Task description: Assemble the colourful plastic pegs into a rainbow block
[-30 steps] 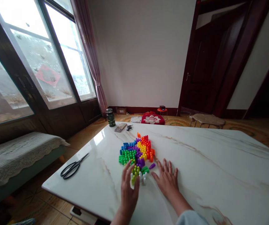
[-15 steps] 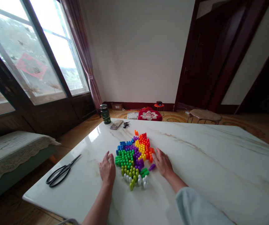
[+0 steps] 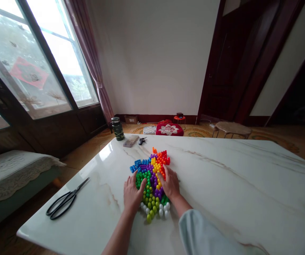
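A cluster of small rounded plastic pegs lies on the white marble-patterned table [image 3: 221, 184], grouped by colour. Green pegs [image 3: 147, 177] are at the left of the cluster, with my left hand [image 3: 133, 193] against them, fingers and thumb apart. Orange and yellow pegs [image 3: 156, 166] sit by my right hand [image 3: 171, 183], which rests over the right edge with its thumb spread. Nearest me are lime pegs [image 3: 152, 205] and white pegs [image 3: 164, 210]. Blue pegs [image 3: 139, 165] and red pegs [image 3: 163, 156] lie farther off. Some pegs are hidden under both hands.
Black-handled scissors [image 3: 64, 202] lie near the table's left edge. At the far left corner stand a camouflage bottle [image 3: 117, 129], a blurred flat object [image 3: 131, 141] and keys [image 3: 142, 141]. A stool [image 3: 232, 128] is beyond the table.
Both hands have moved inward onto the sides of the cluster, my left to the right and my right to the left. The pegs are pressed closer together; the loose purple one is now out of sight.
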Available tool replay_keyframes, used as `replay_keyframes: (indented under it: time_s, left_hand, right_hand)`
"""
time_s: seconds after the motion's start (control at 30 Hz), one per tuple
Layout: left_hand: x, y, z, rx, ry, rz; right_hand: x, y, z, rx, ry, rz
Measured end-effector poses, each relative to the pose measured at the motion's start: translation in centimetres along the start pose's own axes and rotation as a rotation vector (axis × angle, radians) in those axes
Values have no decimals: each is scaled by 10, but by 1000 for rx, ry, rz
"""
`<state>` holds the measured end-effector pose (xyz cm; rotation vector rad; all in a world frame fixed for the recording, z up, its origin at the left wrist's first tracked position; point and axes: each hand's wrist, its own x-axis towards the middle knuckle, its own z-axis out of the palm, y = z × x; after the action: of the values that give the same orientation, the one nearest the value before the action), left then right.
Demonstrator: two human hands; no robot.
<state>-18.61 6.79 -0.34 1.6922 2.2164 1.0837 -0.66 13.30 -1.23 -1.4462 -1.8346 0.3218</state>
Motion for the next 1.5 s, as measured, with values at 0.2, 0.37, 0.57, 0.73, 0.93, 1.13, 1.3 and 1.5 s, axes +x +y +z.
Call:
replay_keyframes:
  time_s: [0.2, 0.37, 0.57, 0.73, 0.93, 1.13, 1.3, 1.5]
  left_hand:
    - [-5, 40, 23, -66, 98, 14]
    - [-3, 68, 44, -254, 186, -19]
    - [0, 70, 56, -517, 68, -76]
    - [6, 76, 58, -594, -144, 50]
    - [15, 104, 63, -693, -255, 85]
    - [22, 139, 49, -881, -439, 120]
    - [4, 130, 9, -858, -617, 230]
    - [-52, 54, -23, -353, -566, 426]
  right_hand:
    - [-4, -3, -11, 139, 99, -8]
    - [-3, 15, -25, 240, 188, 44]
    - [-6, 35, -35, 414, 161, 260]
    - [-8, 31, -42, 433, 47, 274]
    - [-3, 35, -53, 428, 97, 258]
    - [-4, 39, -81, 641, 85, 222]
    - [-27, 48, -122, 547, -30, 177]
    - [-89, 57, -150, 10, -256, -5]
